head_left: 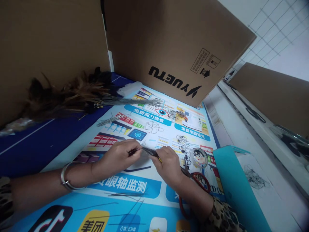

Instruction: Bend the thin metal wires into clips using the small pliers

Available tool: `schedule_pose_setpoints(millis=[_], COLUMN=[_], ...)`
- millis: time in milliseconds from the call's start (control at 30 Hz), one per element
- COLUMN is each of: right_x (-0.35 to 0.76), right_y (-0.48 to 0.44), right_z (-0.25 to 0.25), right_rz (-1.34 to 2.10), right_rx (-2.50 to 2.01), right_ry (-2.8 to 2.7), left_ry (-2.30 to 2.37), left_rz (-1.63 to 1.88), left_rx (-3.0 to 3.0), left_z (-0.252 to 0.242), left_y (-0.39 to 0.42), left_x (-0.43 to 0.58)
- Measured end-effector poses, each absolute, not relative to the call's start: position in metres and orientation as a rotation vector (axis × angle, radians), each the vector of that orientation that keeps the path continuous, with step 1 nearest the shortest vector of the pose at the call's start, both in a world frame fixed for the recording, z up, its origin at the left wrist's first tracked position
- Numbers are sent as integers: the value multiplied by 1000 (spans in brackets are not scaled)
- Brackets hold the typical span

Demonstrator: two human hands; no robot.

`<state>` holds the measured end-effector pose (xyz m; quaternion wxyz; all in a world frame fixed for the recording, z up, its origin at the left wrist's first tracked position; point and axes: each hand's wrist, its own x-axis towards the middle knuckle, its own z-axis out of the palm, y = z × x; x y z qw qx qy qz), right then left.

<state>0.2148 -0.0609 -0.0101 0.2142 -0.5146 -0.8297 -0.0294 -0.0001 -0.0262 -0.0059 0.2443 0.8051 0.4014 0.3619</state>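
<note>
In the middle of the view my right hand (167, 164) is closed around pliers (149, 150) with dark jaws and a bit of yellow on the handle. The jaws point left, towards my left hand (124, 154). Pinched in my left fingers is a thin dark reddish piece (134, 150); its kind is unclear. Its end meets the tips of the pliers, where fine wire ends (143, 143) stick up. Red-handled scissors (200, 182) lie beside my right wrist, partly hidden under the forearm. Loose thin wires (127, 194) rest on the printed sheet below my hands.
A wire bundle (130, 101) and brown feathers (72, 93) lie at the back left. Small black rings (187, 161) and a round tape roll (200, 158) sit right of my hands. A teal box (238, 190) stands at right; a large carton (169, 42) rises behind.
</note>
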Motion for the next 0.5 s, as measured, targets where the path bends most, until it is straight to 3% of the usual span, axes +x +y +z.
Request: schedule_pose_setpoints(millis=[500], right_x=[214], right_y=[-60], right_z=[-12], right_rz=[-78], right_rx=[-1420], right_ry=[-2289], left_ry=[1104], left_rz=[1021], left_rx=[2173], left_z=[-2], left_y=[-28], left_x=[0])
